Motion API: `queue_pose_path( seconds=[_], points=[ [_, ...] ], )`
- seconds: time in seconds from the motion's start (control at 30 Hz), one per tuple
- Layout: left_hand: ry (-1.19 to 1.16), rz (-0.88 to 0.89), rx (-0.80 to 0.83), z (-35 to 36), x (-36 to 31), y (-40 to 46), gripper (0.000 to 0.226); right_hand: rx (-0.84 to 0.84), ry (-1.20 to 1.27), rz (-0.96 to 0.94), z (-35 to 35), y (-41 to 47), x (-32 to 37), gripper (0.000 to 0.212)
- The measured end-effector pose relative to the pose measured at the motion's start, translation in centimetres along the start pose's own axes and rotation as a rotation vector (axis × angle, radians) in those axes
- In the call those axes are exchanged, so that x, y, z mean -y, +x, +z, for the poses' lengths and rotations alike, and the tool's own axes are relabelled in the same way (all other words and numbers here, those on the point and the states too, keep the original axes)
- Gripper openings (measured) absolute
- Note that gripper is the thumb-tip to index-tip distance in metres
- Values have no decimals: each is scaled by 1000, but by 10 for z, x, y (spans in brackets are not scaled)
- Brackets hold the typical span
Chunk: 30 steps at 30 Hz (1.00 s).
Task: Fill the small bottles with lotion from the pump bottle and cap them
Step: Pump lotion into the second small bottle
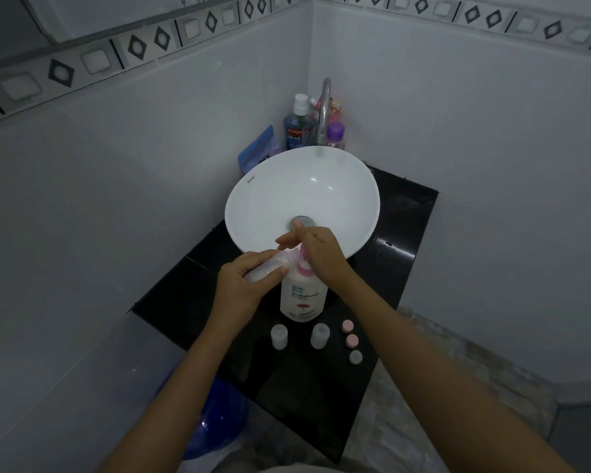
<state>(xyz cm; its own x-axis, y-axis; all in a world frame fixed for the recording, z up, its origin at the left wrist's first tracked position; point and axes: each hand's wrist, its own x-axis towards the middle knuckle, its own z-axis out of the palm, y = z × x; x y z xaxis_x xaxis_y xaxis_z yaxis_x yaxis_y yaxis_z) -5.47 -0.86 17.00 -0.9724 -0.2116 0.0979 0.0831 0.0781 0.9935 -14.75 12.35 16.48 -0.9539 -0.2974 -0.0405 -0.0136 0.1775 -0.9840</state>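
A white pump bottle [303,298] with a pink pump head stands on the black counter [307,387] in front of the basin. My right hand [316,249] rests on top of the pump head, fingers curled over it. My left hand [244,279] holds a small clear bottle [270,266] tilted on its side, its mouth against the pump's spout. Two more small clear bottles [279,336] [320,335] stand uncapped below the pump bottle. To their right lie two pink caps [347,326] [351,341] and a whitish cap [355,357].
A white bowl basin [270,199] sits behind the hands, its tap [324,110] at the back. A mouthwash bottle [296,126], a purple-capped bottle [335,134] and a blue pouch [257,148] crowd the corner. A blue bucket [215,421] stands on the floor, lower left.
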Motion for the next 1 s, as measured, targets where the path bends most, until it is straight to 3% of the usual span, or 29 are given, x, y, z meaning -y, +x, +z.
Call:
queue_pose_path(
  seconds=[0.27,0.47,0.8,1.0],
  points=[
    [22,-32,25,2,9,-6,31,20,-84,46,2,-2,-13,46],
    [-1,1,18,-2,0,-1,28,68,-6,-4,-6,-2,6,47],
    [45,-33,21,0,10,-4,31,-4,-38,52,4,-3,-13,46],
    [16,-13,6,-1,0,0,28,115,-31,11,-8,-1,7,42]
  ],
)
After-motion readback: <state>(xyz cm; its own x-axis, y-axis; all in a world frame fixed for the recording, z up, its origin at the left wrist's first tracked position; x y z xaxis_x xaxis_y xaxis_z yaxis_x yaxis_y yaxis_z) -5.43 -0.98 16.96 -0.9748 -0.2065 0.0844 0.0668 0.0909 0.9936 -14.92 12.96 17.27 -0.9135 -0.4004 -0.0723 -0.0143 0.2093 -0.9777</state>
